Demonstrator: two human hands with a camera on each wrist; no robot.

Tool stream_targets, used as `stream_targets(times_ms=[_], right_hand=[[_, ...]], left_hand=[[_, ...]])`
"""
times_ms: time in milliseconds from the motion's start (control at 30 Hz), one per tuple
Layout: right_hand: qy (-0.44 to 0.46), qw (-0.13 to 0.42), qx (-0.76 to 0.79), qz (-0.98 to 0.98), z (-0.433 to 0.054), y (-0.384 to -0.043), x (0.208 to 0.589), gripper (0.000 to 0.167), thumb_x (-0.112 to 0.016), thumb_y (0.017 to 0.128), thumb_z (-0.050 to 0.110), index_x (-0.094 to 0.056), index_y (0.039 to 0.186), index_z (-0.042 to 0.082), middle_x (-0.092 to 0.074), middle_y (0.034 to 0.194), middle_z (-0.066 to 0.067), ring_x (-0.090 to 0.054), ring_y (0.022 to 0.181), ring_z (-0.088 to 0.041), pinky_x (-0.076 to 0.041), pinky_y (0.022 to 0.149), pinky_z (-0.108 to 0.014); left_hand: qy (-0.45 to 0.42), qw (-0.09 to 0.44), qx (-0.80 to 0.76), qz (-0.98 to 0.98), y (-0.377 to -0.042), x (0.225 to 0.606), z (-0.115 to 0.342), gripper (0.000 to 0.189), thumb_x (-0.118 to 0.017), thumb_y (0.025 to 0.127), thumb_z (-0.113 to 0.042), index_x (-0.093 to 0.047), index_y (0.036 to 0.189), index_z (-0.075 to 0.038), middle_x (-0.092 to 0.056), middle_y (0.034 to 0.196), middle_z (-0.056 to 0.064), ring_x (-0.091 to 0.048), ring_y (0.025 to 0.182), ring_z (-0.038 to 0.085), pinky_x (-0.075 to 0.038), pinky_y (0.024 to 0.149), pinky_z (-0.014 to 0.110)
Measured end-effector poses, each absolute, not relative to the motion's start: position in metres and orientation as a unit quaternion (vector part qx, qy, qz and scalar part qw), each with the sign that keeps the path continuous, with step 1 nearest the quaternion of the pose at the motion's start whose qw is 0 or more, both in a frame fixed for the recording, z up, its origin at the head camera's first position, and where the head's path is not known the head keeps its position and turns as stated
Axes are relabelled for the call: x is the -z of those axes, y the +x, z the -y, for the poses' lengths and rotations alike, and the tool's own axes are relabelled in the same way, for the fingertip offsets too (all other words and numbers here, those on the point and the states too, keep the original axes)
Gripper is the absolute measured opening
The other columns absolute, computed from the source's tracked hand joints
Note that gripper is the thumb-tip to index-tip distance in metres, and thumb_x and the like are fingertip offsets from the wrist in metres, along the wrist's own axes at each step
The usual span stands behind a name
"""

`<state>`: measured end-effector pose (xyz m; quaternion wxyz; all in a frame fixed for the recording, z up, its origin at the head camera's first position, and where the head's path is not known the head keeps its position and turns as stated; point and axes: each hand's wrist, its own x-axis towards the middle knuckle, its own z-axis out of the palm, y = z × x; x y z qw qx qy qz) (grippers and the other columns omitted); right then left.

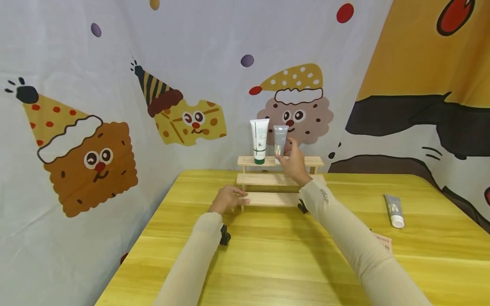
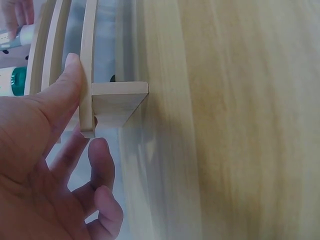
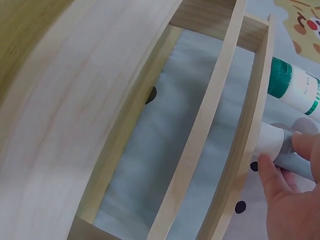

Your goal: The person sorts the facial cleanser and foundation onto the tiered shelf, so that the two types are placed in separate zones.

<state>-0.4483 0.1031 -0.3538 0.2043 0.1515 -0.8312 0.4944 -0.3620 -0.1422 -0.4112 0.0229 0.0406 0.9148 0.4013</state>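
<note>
A three-step wooden display stand [image 1: 273, 199] is set toward the back of the table. My left hand [image 1: 228, 199] pinches the left end of its lowest board; in the left wrist view the thumb lies on the board [image 2: 88, 45] and a finger reaches below it. My right hand [image 1: 295, 165] holds a grey squeeze tube [image 1: 280, 137], white cap down, at the top step. Thumb and fingers grip it near its cap in the right wrist view. Left of it, a white squeeze tube [image 1: 260, 138] with a green cap [image 3: 280, 77] stands upright on the same step.
Another grey tube [image 1: 393, 209] with a white cap lies on the table at right. Partly hidden by my right forearm is a pinkish printed item [image 1: 384, 242]. A cartoon-printed cloth [image 1: 214, 51] hangs behind the yellow wood-grain table [image 1: 260, 263].
</note>
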Motion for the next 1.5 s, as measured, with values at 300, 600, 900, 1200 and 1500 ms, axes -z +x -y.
stream_targets(times_ms=[300,600,900,1200,1500], right_hand=[[0.158,0.181,-0.496,0.834,-0.112,-0.444,0.361,0.075,-0.068,0.093,0.005,-0.022,0.152,-0.001,-0.055,0.126,-0.031,-0.059,0.116,-0.043,-0.052,0.095,-0.048],[0.16,0.162,-0.488,0.843,-0.126,-0.439,0.358,0.074,-0.066,0.094,0.009,-0.024,0.154,0.003,-0.052,0.134,-0.029,-0.056,0.121,-0.042,-0.049,0.1,-0.051],[0.158,0.14,-0.48,0.851,-0.141,-0.431,0.357,0.068,-0.066,0.094,0.011,-0.033,0.153,0.008,-0.051,0.137,-0.027,-0.056,0.121,-0.041,-0.049,0.098,-0.051],[0.179,0.151,-0.441,0.867,-0.156,-0.423,0.358,0.063,-0.068,0.094,0.008,-0.038,0.149,0.003,-0.055,0.131,-0.03,-0.062,0.112,-0.044,-0.055,0.088,-0.051],[0.176,0.153,-0.424,0.875,-0.165,-0.415,0.355,0.062,-0.068,0.093,0.008,-0.04,0.148,0.003,-0.056,0.13,-0.03,-0.064,0.11,-0.043,-0.056,0.085,-0.052]], left_hand=[[0.041,0.034,-0.398,-0.916,-0.363,0.415,0.141,0.028,-0.08,0.084,-0.034,-0.078,0.11,-0.021,-0.055,0.142,0.009,-0.05,0.131,0.035,-0.042,0.106,0.052],[0.046,0.03,-0.407,-0.912,-0.365,0.414,0.141,0.027,-0.079,0.085,-0.033,-0.078,0.11,-0.022,-0.056,0.142,0.008,-0.051,0.13,0.034,-0.042,0.106,0.052],[0.033,0.035,-0.406,-0.912,-0.364,0.414,0.142,0.027,-0.078,0.086,-0.032,-0.078,0.111,-0.021,-0.055,0.143,0.009,-0.05,0.131,0.034,-0.043,0.106,0.052],[0.045,0.029,-0.406,-0.912,-0.362,0.413,0.143,0.026,-0.079,0.086,-0.031,-0.078,0.109,-0.02,-0.056,0.141,0.01,-0.051,0.129,0.034,-0.044,0.105,0.051],[0.053,0.025,-0.4,-0.915,-0.361,0.41,0.143,0.027,-0.078,0.086,-0.032,-0.078,0.111,-0.019,-0.056,0.141,0.01,-0.052,0.128,0.034,-0.045,0.104,0.05]])
